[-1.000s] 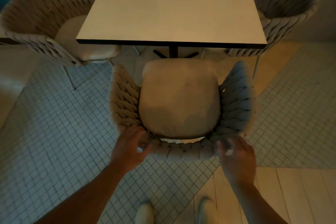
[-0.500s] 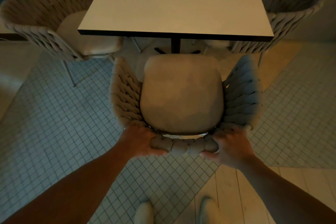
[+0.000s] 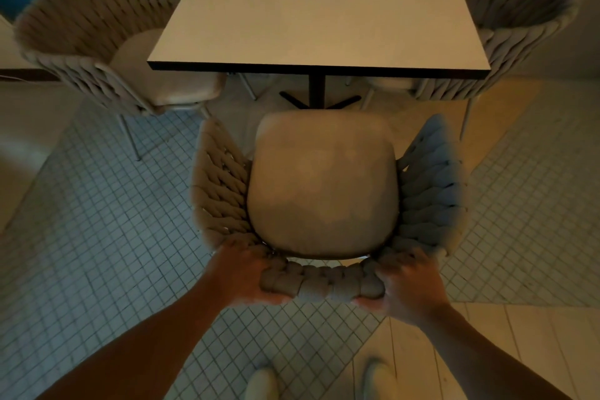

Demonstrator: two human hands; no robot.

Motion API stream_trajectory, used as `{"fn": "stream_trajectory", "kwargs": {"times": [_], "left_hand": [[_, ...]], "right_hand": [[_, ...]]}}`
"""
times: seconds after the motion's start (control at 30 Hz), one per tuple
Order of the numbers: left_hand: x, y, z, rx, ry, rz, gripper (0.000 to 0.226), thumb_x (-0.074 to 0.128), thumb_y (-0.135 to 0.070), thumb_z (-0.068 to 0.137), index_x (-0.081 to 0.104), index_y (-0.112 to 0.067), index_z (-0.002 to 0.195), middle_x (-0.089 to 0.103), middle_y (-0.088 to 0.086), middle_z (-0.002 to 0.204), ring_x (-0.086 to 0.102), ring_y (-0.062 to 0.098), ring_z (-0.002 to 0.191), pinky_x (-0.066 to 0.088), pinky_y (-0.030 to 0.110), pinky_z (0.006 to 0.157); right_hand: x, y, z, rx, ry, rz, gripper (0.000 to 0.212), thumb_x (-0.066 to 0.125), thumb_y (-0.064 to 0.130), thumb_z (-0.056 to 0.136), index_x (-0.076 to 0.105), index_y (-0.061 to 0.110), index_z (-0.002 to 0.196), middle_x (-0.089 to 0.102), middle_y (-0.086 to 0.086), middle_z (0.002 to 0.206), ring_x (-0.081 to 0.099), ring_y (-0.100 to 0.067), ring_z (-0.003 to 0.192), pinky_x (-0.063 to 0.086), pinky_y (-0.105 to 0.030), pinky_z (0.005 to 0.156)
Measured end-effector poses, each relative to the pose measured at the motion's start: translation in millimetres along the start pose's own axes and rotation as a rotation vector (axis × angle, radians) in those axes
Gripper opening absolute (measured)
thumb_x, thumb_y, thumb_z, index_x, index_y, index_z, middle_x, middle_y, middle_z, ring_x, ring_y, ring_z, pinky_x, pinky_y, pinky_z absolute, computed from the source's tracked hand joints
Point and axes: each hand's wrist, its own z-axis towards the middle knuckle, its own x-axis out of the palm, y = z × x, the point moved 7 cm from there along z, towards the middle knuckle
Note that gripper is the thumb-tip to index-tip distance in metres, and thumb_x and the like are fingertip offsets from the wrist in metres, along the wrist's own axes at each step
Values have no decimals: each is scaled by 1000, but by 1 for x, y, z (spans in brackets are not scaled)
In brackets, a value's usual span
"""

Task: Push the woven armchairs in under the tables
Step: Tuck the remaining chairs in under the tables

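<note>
A woven armchair with a beige seat cushion stands right in front of me, facing a square light-topped table. The cushion's front edge sits just short of the table's near edge. My left hand grips the left end of the chair's woven back rim. My right hand grips the right end of the same rim. Both thumbs wrap under the braid.
Two more woven armchairs flank the table, one at the left and one at the right, each partly under the top. The table's black pedestal foot shows ahead of the cushion. My shoes stand on tiled floor.
Both hands went from resting loosely on the back rim to gripping it firmly. The chair has stayed roughly in place in front of the table edge.
</note>
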Motion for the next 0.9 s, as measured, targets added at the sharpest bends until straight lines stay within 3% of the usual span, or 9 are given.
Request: {"fn": "stream_trajectory", "kwargs": {"times": [0.17, 0.33, 0.53, 0.63, 0.9], "left_hand": [[-2, 4, 6, -6, 51, -3, 118, 7, -105, 48, 67, -31, 119, 67, -12, 122, 62, 16, 114, 49, 32, 89], [-9, 18, 18, 2, 60, 63, 100, 29, -103, 62, 69, -31, 118, 69, -11, 118, 61, 17, 113, 50, 32, 92], [-11, 27, 31, 1, 36, 76, 118, 11, -107, 50, 69, -31, 119, 69, -12, 117, 60, 15, 111, 50, 32, 88], [-10, 28, 39, -28, 2, 62, 111, 20, -107, 53, 68, -32, 119, 70, -14, 113, 63, 14, 108, 52, 34, 89], [-20, 20, 45, -23, -58, 66, 97, 34, -102, 61, 67, -31, 119, 72, -13, 112, 63, 13, 108, 47, 29, 85]], "right_hand": [[5, -2, 0, 6, 4, 9, 74, 52, 91, 62, 70, 19, 64, 61, -2, 56, 60, -26, 56, 41, -38, 66], [-1, 1, 14, 5, -62, 11, 71, 56, 88, 60, 68, 19, 58, 60, 1, 52, 60, -24, 53, 42, -36, 63], [-9, -4, 25, -20, -125, 36, 68, 58, 87, 62, 68, 20, 55, 63, 6, 52, 61, -21, 51, 45, -33, 60], [-12, -13, 30, -24, -142, 42, 62, 68, 83, 56, 67, 21, 55, 62, 7, 52, 62, -20, 51, 47, -31, 59], [-12, -25, 37, -46, -114, 50, 60, 67, 81, 56, 67, 21, 55, 62, 6, 52, 62, -21, 52, 50, -34, 62]]}}
